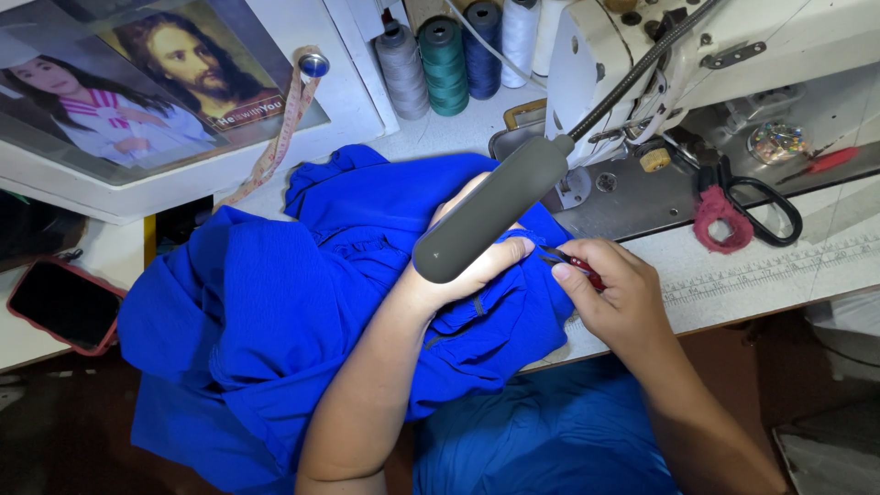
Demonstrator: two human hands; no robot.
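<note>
I see blue fabric heaped on the desk, spilling over its near edge. Left hand lies on the cloth, its grip clamped on a fold at the right of the heap; a grey lamp head partly covers it. Right hand, just right of the fold, has its grip pinched shut on a small red-handled tool, tip touching the cloth. Black scissors lie far right, near the sewing machine.
</note>
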